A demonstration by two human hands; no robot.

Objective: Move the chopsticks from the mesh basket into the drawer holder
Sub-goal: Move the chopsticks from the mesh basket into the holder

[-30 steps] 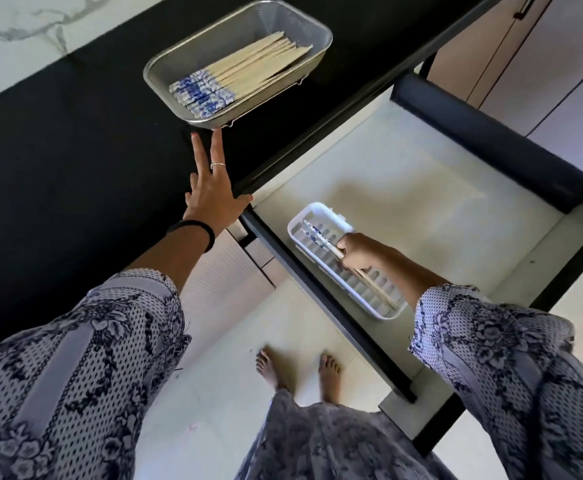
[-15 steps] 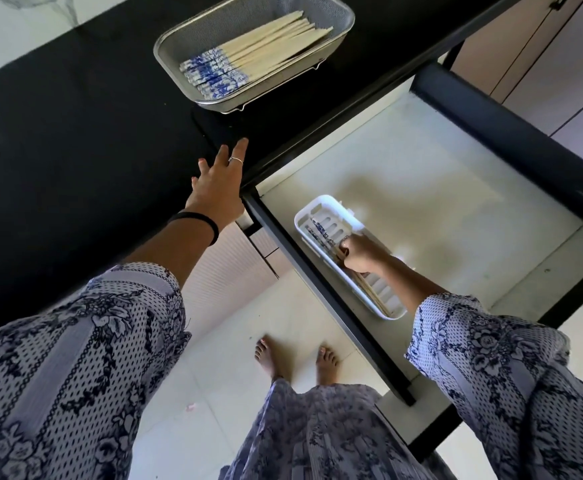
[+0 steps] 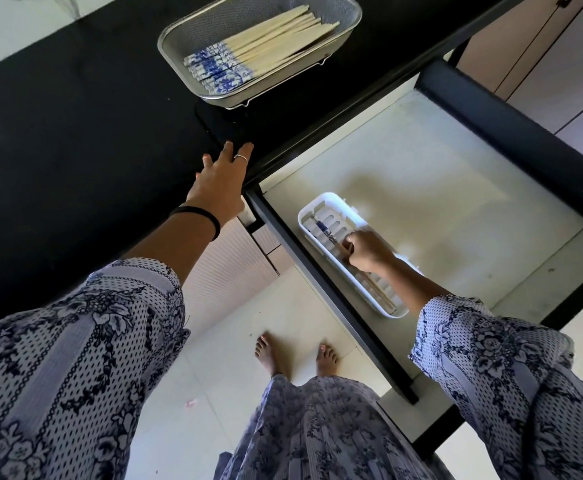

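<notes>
chopsticks part-moved: most in basket, some in drawer holder

legible text: no brand, label or writing can be read on any item; the only markings are blue-and-white patterns on the thick ends of the chopsticks.

left hand [image 3: 219,183]: extended palm-down over the black countertop [image 3: 75,133], at its front edge beside the drawer corner. fingers [image 3: 227,150] straight and slightly spread, holding nothing. whether the fingertips touch the surface cannot be told. a ring sits on one finger and a black band [image 3: 198,218] circles the wrist.

mesh basket [image 3: 175,41]: stands on the countertop beyond the left hand, well apart from it. it holds a bundle of chopsticks [image 3: 259,50] lying side by side, patterned ends toward the near left, plain ends toward the far right.

drawer [image 3: 439,188]: pulled open below the countertop edge, pale floor, dark rim. a white slotted drawer holder [image 3: 331,206] lies on the floor near the left drawer wall, running diagonally.

right hand [image 3: 368,251]: down inside the holder, fingers curled and pressed together, closed around a pair of chopsticks [image 3: 324,230]. the pair lies along the holder's length, patterned ends at the far end, plain tips emerging below the wrist toward the near end.

lower frame: patterned sleeves and two bare feet [image 3: 297,353] on a pale tiled floor.
</notes>
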